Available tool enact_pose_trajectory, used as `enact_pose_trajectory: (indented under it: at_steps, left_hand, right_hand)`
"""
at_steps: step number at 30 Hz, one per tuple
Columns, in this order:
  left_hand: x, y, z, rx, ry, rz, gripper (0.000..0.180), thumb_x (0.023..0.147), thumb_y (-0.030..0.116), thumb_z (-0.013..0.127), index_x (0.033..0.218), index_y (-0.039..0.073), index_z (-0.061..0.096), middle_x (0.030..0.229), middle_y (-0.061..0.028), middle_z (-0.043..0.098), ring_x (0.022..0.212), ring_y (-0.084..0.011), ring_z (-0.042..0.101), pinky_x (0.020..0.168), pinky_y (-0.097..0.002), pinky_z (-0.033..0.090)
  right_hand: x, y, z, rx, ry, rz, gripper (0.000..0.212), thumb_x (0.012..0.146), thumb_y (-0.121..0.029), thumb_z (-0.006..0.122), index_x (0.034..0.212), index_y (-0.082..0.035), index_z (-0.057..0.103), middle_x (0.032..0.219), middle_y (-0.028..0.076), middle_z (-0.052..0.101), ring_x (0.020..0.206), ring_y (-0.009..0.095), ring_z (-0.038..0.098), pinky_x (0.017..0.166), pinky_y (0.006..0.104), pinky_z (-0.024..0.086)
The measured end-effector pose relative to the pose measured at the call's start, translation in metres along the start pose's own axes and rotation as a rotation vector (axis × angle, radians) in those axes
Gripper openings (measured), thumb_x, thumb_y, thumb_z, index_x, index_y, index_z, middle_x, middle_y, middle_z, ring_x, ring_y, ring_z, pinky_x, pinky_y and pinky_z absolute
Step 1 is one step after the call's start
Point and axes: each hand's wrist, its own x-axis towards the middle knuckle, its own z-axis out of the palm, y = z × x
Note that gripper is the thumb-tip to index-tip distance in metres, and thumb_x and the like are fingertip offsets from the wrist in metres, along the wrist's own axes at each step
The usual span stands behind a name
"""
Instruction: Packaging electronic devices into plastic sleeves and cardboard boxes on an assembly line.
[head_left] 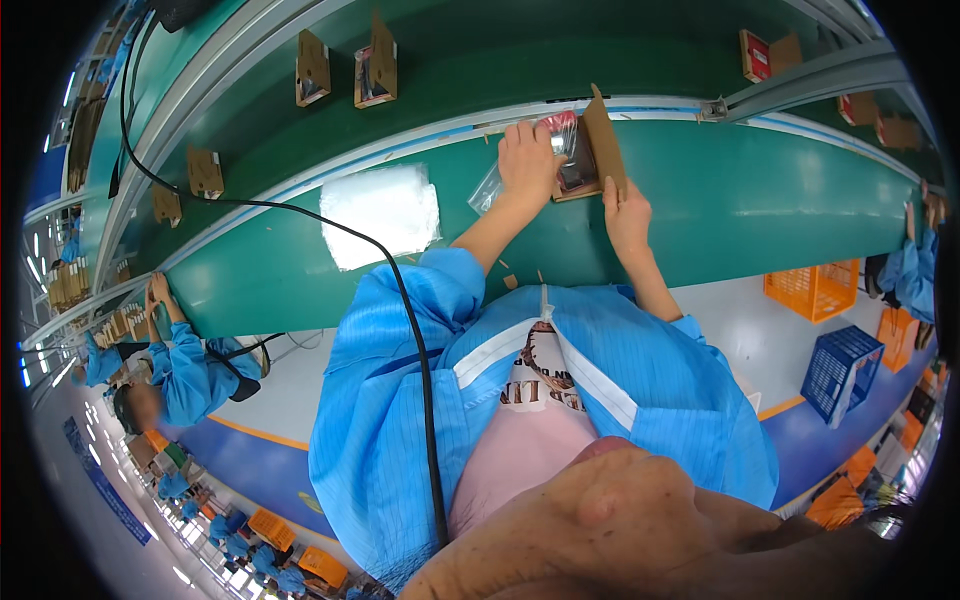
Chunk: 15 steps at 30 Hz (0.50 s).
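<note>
An open brown cardboard box [604, 150] stands at the far edge of the green work surface, its lid flap raised on the right side. Inside it lies a dark item [573, 178], partly covered. My right hand [628, 215] grips the box's near right corner, with the thumb along the flap. Just left of the box, my left hand [528, 162] is closed on a transparent plastic bag [486, 192], whose edge sticks out below the fingers. A red-and-transparent packet [562, 125] shows between that hand and the box; whether it belongs to the bag, I cannot tell.
A stack of white plastic sheets or bags [380, 215] lies on the green table [720, 215]. Beyond a metal rail, open boxes [376, 70] sit on a green belt. A black cable [300, 207] crosses the left side. Orange [812, 290] and blue crates [842, 372] stand at right. Co-workers [195, 375] sit nearby.
</note>
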Motion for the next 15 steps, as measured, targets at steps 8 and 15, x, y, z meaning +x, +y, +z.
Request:
enact_pose_trajectory:
  at_steps: [8,15]
  left_hand:
    - [0.0,-0.027,0.021,0.113,0.105,0.531,0.056,0.075,0.022,0.07,0.126,0.009,0.053,0.13,-0.015,0.047,0.115,-0.0342,0.046,0.099,-0.0441,0.038]
    - [-0.027,-0.074,0.025,-0.132,0.45,0.06,0.039,0.074,0.02,0.07,0.108,0.005,0.059,0.109,-0.0152,0.053,0.103,-0.0341,0.049,0.088,-0.0451,0.041]
  right_hand:
    - [0.0,-0.001,0.004,0.03,0.001,-0.04,0.022,0.093,-0.021,0.053,0.091,0.0,0.061,0.079,0.022,0.062,0.071,0.04,0.06,0.063,0.0456,0.048]
    - [0.079,0.004,-0.014,0.034,-0.051,-0.073,0.035,0.094,-0.028,0.051,0.078,-0.002,0.066,0.055,0.012,0.062,0.055,0.027,0.064,0.057,0.0366,0.051]
